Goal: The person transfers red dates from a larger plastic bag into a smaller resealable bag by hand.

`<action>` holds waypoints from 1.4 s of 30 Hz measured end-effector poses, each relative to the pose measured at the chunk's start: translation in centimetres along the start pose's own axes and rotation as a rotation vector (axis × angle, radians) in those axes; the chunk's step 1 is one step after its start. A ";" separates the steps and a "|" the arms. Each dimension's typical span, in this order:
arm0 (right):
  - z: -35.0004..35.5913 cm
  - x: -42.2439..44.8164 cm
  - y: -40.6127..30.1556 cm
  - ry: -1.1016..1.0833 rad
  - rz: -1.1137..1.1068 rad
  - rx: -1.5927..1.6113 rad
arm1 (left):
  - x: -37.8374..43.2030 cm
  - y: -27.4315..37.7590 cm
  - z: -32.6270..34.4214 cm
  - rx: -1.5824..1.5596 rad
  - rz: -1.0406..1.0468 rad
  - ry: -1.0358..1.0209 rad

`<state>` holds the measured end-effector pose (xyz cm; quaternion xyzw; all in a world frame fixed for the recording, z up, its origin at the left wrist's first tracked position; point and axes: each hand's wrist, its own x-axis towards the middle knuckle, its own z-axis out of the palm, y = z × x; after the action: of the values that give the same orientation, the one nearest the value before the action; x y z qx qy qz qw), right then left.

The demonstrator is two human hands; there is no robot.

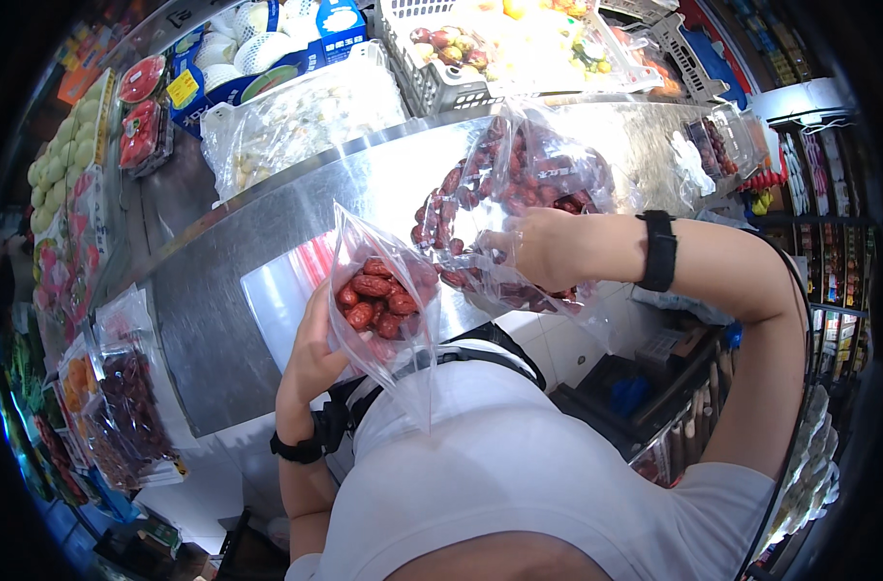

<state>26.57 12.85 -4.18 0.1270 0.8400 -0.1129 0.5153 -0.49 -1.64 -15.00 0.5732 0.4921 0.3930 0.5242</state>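
Observation:
My left hand point(318, 345) holds up a small clear plastic bag point(423, 319) by its left side, its mouth spread. Dried red dates point(374, 287) fill the lower part of it. To the right, a large clear printed bag point(514, 178) of the same kind of dates lies on the metal counter. My right hand point(546, 247) reaches into this bag through its near side. Its fingers are hidden among plastic and dates, so whether they grip any cannot be told. Under the small bag lie flat plastic bags point(270, 298) with red stripes.
Along the far side of the steel counter point(209, 341) stand a blue box of netted melons point(259, 51), a plastic-covered crate point(296, 123) and a grey fruit crate point(456, 91). Packed dried fruit point(132, 399) sits at left. A dark bin point(615, 392) is below right.

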 end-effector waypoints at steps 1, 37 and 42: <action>1.0 0.5 0.1 0.138 -0.037 -0.058 | 0.0 0.4 -0.1 -0.004 0.001 -0.015; 1.8 4.0 2.6 0.583 -0.191 -0.008 | 0.2 0.8 -0.2 0.048 -0.001 -0.043; 3.2 3.8 2.8 0.744 -0.173 -0.015 | 0.0 0.2 -0.2 0.058 -0.005 -0.033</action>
<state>28.46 14.81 -9.19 0.0841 0.9781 -0.0960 0.1644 -0.67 -1.62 -14.79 0.5934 0.4958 0.3679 0.5165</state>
